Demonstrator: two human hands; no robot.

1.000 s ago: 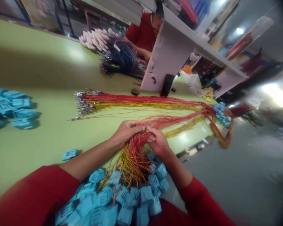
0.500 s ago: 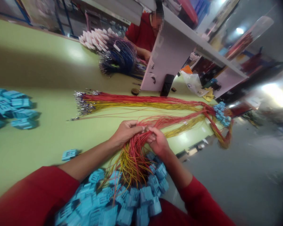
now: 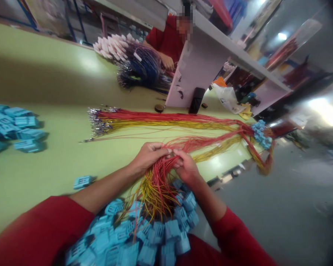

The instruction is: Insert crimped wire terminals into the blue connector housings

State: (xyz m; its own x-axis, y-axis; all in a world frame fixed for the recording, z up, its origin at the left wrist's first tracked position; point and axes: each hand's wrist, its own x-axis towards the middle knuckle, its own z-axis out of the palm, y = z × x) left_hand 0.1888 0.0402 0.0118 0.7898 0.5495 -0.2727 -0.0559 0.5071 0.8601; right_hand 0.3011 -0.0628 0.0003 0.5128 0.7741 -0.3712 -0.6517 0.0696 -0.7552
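My left hand point(image 3: 152, 155) and my right hand point(image 3: 185, 164) are both closed around a bundle of red and yellow wires point(image 3: 162, 177), thumbs almost meeting on top. From my hands the wires hang down toward my lap, where many blue plastic connectors point(image 3: 155, 232) are clustered at their ends. On the far side the same bundle runs off to the right along the table. Just beyond my hands lies another row of red and yellow wires point(image 3: 161, 120) with metal terminals point(image 3: 100, 120) at its left end. What sits between my fingertips is too small to tell.
Loose blue connectors point(image 3: 13, 125) are heaped at the left of the green table point(image 3: 52, 159), and a single one point(image 3: 82, 181) lies by my left forearm. A phone point(image 3: 197, 100) leans on a partition point(image 3: 194, 70). Behind it a co-worker point(image 3: 166, 44) sits near dark blue wires point(image 3: 141, 70).
My hands stay almost in the same place on the wires. Across the table, the co-worker's hand and head have shifted slightly.
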